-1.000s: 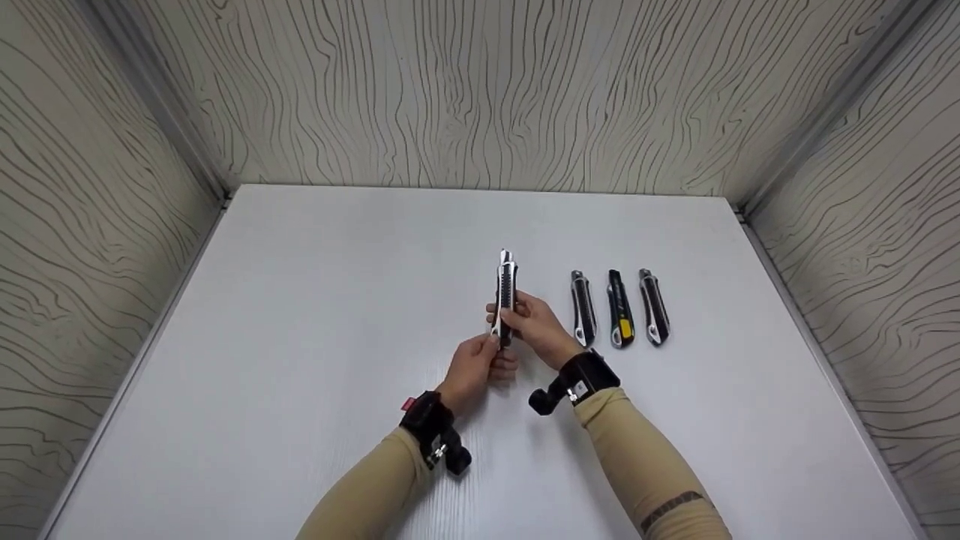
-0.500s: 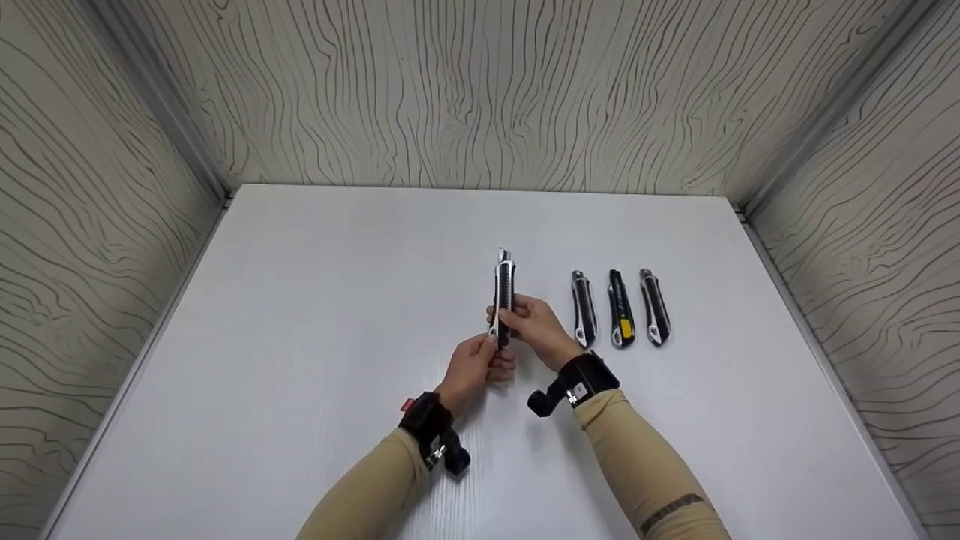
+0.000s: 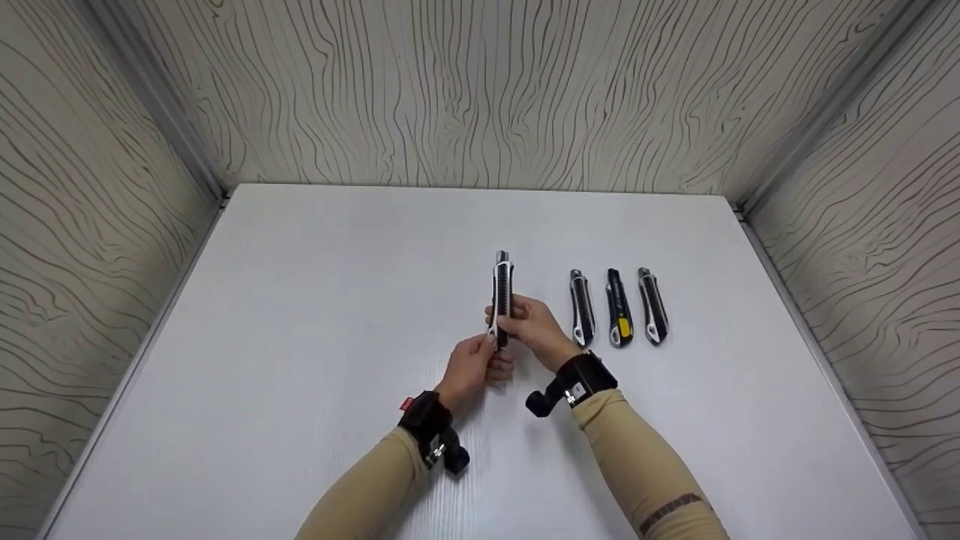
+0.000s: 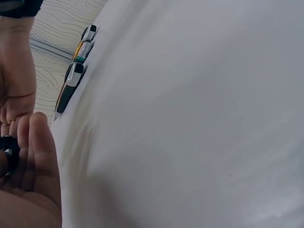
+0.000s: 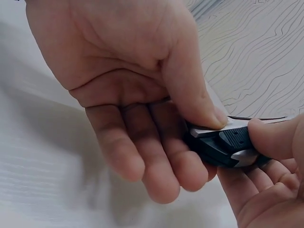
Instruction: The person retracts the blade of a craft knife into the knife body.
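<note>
A silver and black snap-off utility knife point(image 3: 504, 289) is held over the white table, its metal tip pointing away from me. My right hand point(image 3: 541, 330) pinches its middle, thumb on the near face and fingers behind. Lower down, my left hand point(image 3: 469, 369) pinches the butt end between thumb and fingers. In the right wrist view, the knife's dark side and ridged slider point(image 5: 232, 138) show between both thumbs. The left wrist view catches only the knife's end point(image 4: 9, 147) by the left fingers. Whether any blade sticks out is too small to tell.
Three more utility knives lie side by side to the right: a silver-black one point(image 3: 582, 309), a black one with a yellow part point(image 3: 620, 309), and another silver-black one point(image 3: 653, 307). Wood-patterned panels point(image 3: 465, 90) border the white table point(image 3: 322, 300) at the back and sides.
The held knife has shifted slightly left, its tip a little nearer me than half a second ago. My right thumb sits slightly lower on it. Both hands keep their grip.
</note>
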`<action>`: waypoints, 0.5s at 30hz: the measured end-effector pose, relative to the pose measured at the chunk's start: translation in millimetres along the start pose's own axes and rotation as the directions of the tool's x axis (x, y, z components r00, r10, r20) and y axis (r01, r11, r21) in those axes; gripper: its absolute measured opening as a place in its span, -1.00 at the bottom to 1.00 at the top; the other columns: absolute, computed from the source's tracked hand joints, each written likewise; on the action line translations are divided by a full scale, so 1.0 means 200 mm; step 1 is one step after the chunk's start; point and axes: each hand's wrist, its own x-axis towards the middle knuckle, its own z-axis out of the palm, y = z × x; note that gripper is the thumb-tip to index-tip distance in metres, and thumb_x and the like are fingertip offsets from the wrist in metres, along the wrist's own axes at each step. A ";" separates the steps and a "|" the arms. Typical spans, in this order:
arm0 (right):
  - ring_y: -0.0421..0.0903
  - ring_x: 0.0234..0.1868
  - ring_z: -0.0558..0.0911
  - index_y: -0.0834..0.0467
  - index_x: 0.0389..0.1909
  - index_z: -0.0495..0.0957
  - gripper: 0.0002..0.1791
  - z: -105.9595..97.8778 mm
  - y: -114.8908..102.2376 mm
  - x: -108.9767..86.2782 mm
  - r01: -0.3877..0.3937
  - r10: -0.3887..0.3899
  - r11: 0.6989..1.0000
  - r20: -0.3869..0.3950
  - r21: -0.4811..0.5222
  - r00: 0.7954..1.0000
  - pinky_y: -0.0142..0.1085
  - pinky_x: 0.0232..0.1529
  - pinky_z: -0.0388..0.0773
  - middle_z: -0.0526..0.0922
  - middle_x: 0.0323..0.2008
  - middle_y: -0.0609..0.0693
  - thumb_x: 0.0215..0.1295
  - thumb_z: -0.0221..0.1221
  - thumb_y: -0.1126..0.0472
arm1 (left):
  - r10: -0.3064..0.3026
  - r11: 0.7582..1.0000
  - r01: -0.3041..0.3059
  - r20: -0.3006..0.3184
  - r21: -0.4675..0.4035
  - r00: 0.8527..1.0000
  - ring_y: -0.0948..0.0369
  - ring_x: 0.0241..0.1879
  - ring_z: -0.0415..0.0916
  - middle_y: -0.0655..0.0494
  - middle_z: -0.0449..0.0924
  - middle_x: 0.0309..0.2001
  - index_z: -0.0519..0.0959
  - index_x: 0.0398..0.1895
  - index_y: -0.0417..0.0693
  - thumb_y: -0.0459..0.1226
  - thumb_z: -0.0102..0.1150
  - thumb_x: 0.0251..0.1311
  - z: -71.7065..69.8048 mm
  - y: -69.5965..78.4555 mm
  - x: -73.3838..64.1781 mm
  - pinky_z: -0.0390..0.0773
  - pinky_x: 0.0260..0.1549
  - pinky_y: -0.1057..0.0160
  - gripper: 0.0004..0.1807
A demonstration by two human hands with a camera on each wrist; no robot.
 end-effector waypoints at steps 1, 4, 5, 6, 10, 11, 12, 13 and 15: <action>-0.06 0.05 0.65 0.39 0.27 0.33 -0.49 0.00 0.00 0.00 -0.003 0.003 1.000 0.003 -0.006 1.000 -0.27 0.14 0.55 0.57 0.17 0.28 0.30 0.11 0.41 | 0.000 1.000 0.000 0.001 0.002 1.000 0.26 -0.44 0.64 -0.03 0.69 -0.37 0.45 -0.05 -0.53 -0.28 -0.23 0.52 0.00 0.00 0.00 0.71 -0.33 0.22 -0.61; -0.05 0.07 0.65 0.37 0.26 0.34 -0.50 -0.01 -0.01 0.00 -0.013 0.013 1.000 0.003 -0.018 1.000 -0.22 0.17 0.55 0.56 0.17 0.29 0.31 0.12 0.40 | -0.005 1.000 0.005 0.007 -0.019 1.000 0.26 -0.44 0.63 0.00 0.67 -0.38 0.45 -0.04 -0.53 -0.28 -0.24 0.52 0.00 0.00 0.00 0.70 -0.34 0.26 -0.61; -0.04 0.07 0.65 0.38 0.27 0.34 -0.50 -0.01 -0.01 0.00 -0.011 0.011 1.000 0.004 -0.024 1.000 -0.20 0.18 0.54 0.55 0.18 0.31 0.31 0.11 0.39 | -0.002 0.999 0.002 0.013 -0.038 1.000 0.27 -0.43 0.63 0.00 0.66 -0.38 0.43 -0.03 -0.54 -0.28 -0.25 0.53 0.00 0.00 0.00 0.70 -0.33 0.27 -0.61; -0.03 0.08 0.64 0.39 0.27 0.33 -0.50 -0.01 -0.01 0.00 -0.004 0.004 0.999 0.005 -0.036 1.000 -0.18 0.19 0.55 0.54 0.18 0.33 0.32 0.11 0.39 | 0.002 0.999 -0.001 0.018 -0.050 1.000 0.27 -0.42 0.62 0.00 0.66 -0.37 0.42 -0.03 -0.55 -0.28 -0.26 0.53 0.00 0.00 0.00 0.70 -0.33 0.27 -0.61; 0.06 0.06 0.64 0.38 0.28 0.35 -0.49 -0.01 -0.02 0.01 0.013 -0.015 0.996 -0.023 -0.087 1.000 -0.16 0.12 0.60 0.56 0.14 0.35 0.32 0.13 0.38 | -0.003 0.995 0.007 0.040 -0.095 0.999 0.27 -0.40 0.61 -0.01 0.65 -0.33 0.39 -0.01 -0.55 -0.28 -0.29 0.54 0.00 0.01 0.00 0.69 -0.33 0.29 -0.60; 0.08 0.05 0.65 0.37 0.29 0.36 -0.48 -0.01 -0.02 0.01 0.013 -0.017 0.995 -0.035 -0.100 0.999 -0.17 0.09 0.62 0.59 0.11 0.34 0.31 0.14 0.38 | -0.006 0.995 0.011 0.043 -0.101 0.999 0.27 -0.40 0.61 -0.02 0.65 -0.33 0.40 -0.01 -0.54 -0.28 -0.29 0.54 0.00 0.01 0.00 0.68 -0.34 0.30 -0.61; 0.10 0.02 0.66 0.36 0.28 0.37 -0.48 -0.01 -0.03 0.01 0.012 -0.017 0.994 -0.047 -0.110 0.999 -0.18 0.06 0.63 0.61 0.08 0.32 0.30 0.16 0.38 | -0.013 0.995 0.018 0.044 -0.101 0.999 0.27 -0.42 0.60 -0.01 0.65 -0.33 0.41 -0.03 -0.52 -0.28 -0.29 0.54 0.00 0.01 0.00 0.67 -0.36 0.31 -0.61; 0.09 -0.01 0.67 0.35 0.27 0.39 -0.49 -0.01 -0.03 0.01 0.008 -0.015 0.993 -0.059 -0.119 0.998 -0.19 0.03 0.65 0.63 0.05 0.31 0.29 0.17 0.39 | -0.020 0.993 0.025 0.048 -0.111 0.999 0.27 -0.43 0.58 -0.01 0.63 -0.34 0.42 -0.06 -0.50 -0.28 -0.29 0.54 0.00 0.01 0.00 0.65 -0.40 0.33 -0.62; 0.05 -0.09 0.69 0.36 0.24 0.42 -0.50 -0.01 -0.04 0.00 0.008 -0.017 0.991 -0.072 -0.133 0.997 -0.21 -0.01 0.67 0.65 0.01 0.32 0.27 0.18 0.39 | -0.030 0.992 0.036 0.051 -0.122 0.998 0.27 -0.47 0.54 0.01 0.60 -0.38 0.43 -0.11 -0.45 -0.28 -0.27 0.53 0.01 0.01 0.01 0.60 -0.47 0.36 -0.65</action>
